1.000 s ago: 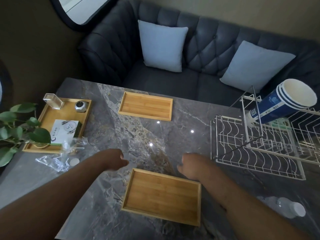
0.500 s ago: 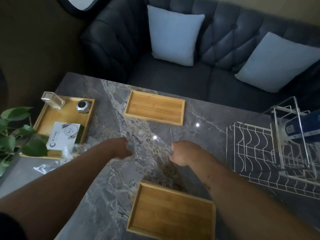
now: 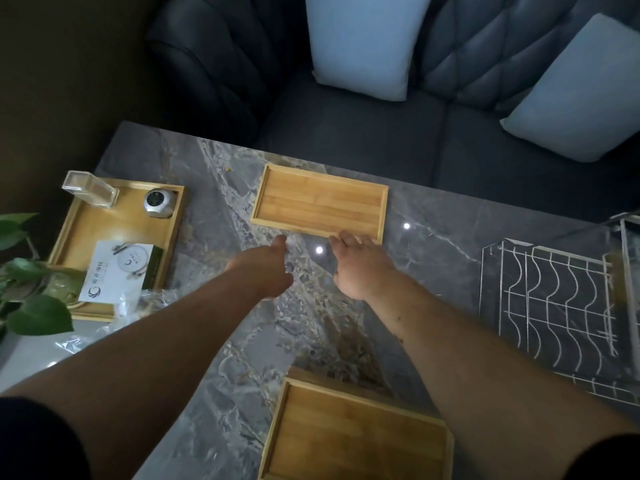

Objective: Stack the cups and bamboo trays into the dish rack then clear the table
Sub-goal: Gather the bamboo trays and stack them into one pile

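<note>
An empty bamboo tray (image 3: 320, 203) lies flat near the far edge of the grey marble table (image 3: 433, 244). My right hand (image 3: 360, 265) is stretched out with its fingertips at the tray's near rim, fingers apart. My left hand (image 3: 266, 268) reaches just short of the tray's near left corner, holding nothing. A second empty bamboo tray (image 3: 353, 434) lies close to me at the bottom. The white wire dish rack (image 3: 554, 299) stands at the right, partly cut off; the cups are out of view.
A third bamboo tray (image 3: 104, 230) at the left holds a clear box (image 3: 90, 188), a small silver object (image 3: 159, 202) and a white packet (image 3: 116, 271). Crumpled plastic wrap (image 3: 114, 327) and a leafy plant (image 3: 31, 289) sit by it. A dark sofa with pale cushions (image 3: 363, 43) lies beyond the table.
Both hands have moved forward from over the near tray to the near edge of the far tray, fingers opening. The view has shifted left, putting the cups out of frame.
</note>
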